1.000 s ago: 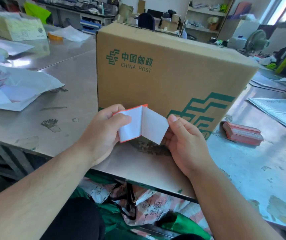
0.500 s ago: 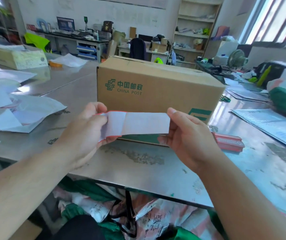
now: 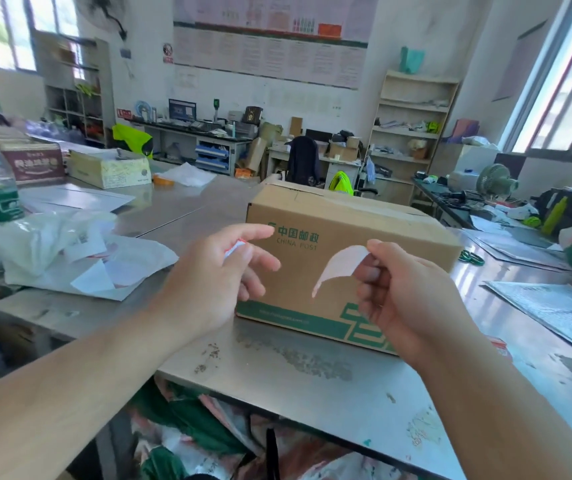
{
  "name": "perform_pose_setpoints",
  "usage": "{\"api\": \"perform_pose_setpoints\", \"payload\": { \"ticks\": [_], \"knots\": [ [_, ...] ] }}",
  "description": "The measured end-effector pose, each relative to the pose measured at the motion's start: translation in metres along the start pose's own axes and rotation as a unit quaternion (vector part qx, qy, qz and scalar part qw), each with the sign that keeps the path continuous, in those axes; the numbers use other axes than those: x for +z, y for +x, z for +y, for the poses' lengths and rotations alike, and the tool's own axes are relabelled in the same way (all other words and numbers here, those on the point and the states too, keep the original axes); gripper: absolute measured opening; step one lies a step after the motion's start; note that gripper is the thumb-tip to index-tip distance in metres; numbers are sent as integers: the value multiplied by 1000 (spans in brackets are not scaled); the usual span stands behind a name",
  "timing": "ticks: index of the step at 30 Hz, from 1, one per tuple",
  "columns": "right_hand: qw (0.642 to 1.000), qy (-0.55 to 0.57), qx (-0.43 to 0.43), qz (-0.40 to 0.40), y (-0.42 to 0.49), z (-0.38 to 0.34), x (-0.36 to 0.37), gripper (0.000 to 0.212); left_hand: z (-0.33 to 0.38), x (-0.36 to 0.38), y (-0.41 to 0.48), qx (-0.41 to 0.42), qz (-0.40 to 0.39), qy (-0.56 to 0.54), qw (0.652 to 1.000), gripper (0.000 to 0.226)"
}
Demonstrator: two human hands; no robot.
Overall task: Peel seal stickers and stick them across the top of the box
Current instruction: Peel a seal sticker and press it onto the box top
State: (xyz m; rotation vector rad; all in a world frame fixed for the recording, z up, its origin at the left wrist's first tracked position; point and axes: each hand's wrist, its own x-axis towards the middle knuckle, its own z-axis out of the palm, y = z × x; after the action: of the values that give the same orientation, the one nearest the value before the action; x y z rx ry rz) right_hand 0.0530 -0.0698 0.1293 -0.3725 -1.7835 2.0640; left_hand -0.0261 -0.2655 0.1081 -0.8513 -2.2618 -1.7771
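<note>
A brown cardboard box (image 3: 399,258) with green China Post print stands closed on the tabletop (image 3: 277,382). In front of it, the right hand (image 3: 406,296) pinches a curled white strip (image 3: 340,263); the left hand (image 3: 215,275) pinches a red-edged piece (image 3: 235,247).

My left hand (image 3: 222,271), fingers splayed, pinches a red-edged sticker (image 3: 234,247); my right hand (image 3: 406,292), fingers curled, pinches a white strip (image 3: 340,268).

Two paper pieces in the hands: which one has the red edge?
The small red-edged paper piece pinched in the left hand, mostly hidden behind that hand. The right hand holds a plain white curled paper strip.
</note>
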Motion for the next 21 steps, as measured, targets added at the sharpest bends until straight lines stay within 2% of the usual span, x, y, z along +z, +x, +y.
{"api": "perform_pose_setpoints", "payload": {
  "ticks": [2, 3, 5, 7, 9, 11, 14, 16, 17, 19, 21],
  "knots": [
    [1000, 2, 24, 15, 5, -6, 6, 35, 9, -5, 4, 74, 14, 107, 991, 17],
    [999, 6, 35, 22, 7, -9, 10, 34, 14, -7, 6, 101, 7, 153, 983, 18],
    [998, 6, 47, 33, 11, -15, 17, 34, 20, -7, 10, 151, -2, 238, 959, 48],
    [998, 0, 54, 42, 14, -21, 22, 31, 26, -1, 18, 209, 20, 271, 940, 55],
    [997, -9, 55, 45, 16, -28, 26, 28, 29, 4, 27, 245, 50, 258, 933, 38],
    [998, -9, 52, 41, 18, -35, 28, 26, 31, 9, 34, 243, 66, 235, 939, 21],
    [999, 18, 17, 30, 17, -45, 33, 28, 38, 17, 43, 149, 94, 141, 974, 18],
    [998, 21, -19, 56, 16, -50, 34, 33, 44, 20, 53, 36, 110, 2, 993, 21],
    [996, -7, -42, 77, 17, -51, 34, 33, 46, 20, 59, -25, 109, -93, 989, 22],
    [990, -79, -76, 88, 23, -52, 35, 30, 51, 16, 68, -116, 101, -243, 958, 22],
    [989, -109, -80, 53, 28, -53, 38, 32, 55, 12, 74, -162, 94, -306, 933, 23]
  ]
}}
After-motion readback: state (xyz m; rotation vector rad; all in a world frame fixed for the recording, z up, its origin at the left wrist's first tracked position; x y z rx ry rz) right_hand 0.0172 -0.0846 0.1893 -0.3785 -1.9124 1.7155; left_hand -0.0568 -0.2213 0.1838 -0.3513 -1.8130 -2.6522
